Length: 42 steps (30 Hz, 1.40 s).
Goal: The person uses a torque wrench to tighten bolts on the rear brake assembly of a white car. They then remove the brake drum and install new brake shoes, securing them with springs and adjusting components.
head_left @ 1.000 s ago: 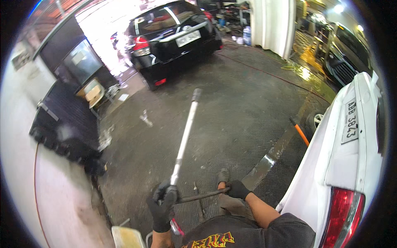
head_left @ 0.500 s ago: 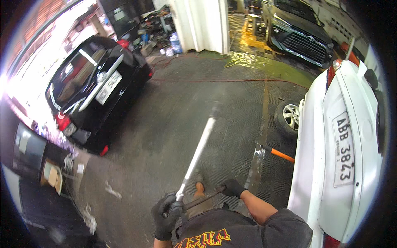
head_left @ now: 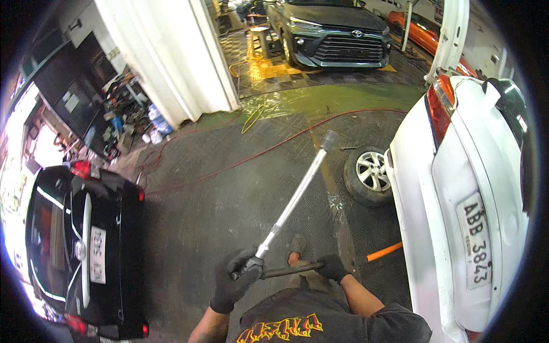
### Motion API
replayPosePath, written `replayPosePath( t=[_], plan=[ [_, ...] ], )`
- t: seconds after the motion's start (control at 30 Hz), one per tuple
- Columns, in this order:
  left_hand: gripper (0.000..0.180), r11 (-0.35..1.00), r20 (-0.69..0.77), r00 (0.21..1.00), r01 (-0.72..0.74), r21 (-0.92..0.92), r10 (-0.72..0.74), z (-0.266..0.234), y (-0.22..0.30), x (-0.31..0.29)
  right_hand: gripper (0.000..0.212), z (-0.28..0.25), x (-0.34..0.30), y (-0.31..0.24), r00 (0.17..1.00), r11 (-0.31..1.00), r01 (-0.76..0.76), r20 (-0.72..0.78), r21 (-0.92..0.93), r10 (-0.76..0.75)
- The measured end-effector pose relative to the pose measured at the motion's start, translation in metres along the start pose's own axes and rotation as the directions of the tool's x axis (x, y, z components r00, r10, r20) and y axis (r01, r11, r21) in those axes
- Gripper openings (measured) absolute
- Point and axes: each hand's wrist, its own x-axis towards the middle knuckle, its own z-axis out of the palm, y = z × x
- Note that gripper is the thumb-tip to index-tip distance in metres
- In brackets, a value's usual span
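My left hand (head_left: 239, 280), in a black glove, is closed round the joint of a long socket wrench (head_left: 293, 201). Its silver shaft slants up and away to the right, ending in a dark grey socket (head_left: 328, 140) held in the air. A dark cross handle (head_left: 290, 270) runs right from the joint. My right hand (head_left: 333, 268), gloved in black too, grips that handle's right end. Beyond my right hand, an orange bar (head_left: 384, 251) reaches out beside the white car (head_left: 417, 211). A wheel with a silver spoked rim (head_left: 373, 172) lies on the floor next to this car.
A black car (head_left: 74, 246) stands at the left. Farther off are a dark grey car (head_left: 343, 40) and an orange car (head_left: 423, 31). A red hose (head_left: 269, 151) and a yellow-green cord (head_left: 251, 120) cross the floor. A white corrugated panel (head_left: 166, 51) stands at the back left.
My view has turned left to right, bringing the far cars more into sight. The wrench stays in both hands; its socket end now points farther right, towards the wheel.
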Motion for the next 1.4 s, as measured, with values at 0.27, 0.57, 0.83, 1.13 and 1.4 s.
replayPosePath(
  t=[0.27,0.57,0.83,1.13,1.4],
  plan=[
    [0.034,0.984,-0.03,0.999,-0.016,0.178,0.021,0.052,0.002,0.239,0.027,-0.122,0.196,0.077,0.991,0.993,0.054,-0.118,-0.106,-0.067],
    [0.041,0.996,0.065,0.998,0.012,0.091,-0.018,0.08,-0.037,0.531,0.03,-0.248,0.369,0.138,0.975,0.984,-0.173,-0.136,0.033,0.176],
    [0.036,0.975,0.372,0.904,0.224,0.005,-0.21,0.198,-0.032,0.81,0.028,-0.35,0.442,0.204,0.806,0.897,-0.38,-0.395,0.225,0.44],
    [0.038,0.977,0.624,0.752,0.144,0.155,-0.21,0.456,-0.058,1.026,0.017,-0.476,0.529,0.351,0.483,0.723,-0.579,-0.555,0.378,0.677],
    [0.035,0.97,0.627,0.754,0.052,0.238,-0.194,0.648,-0.075,1.144,0.025,-0.602,0.545,0.475,0.48,0.652,-0.623,-0.447,0.433,0.755]
  ],
)
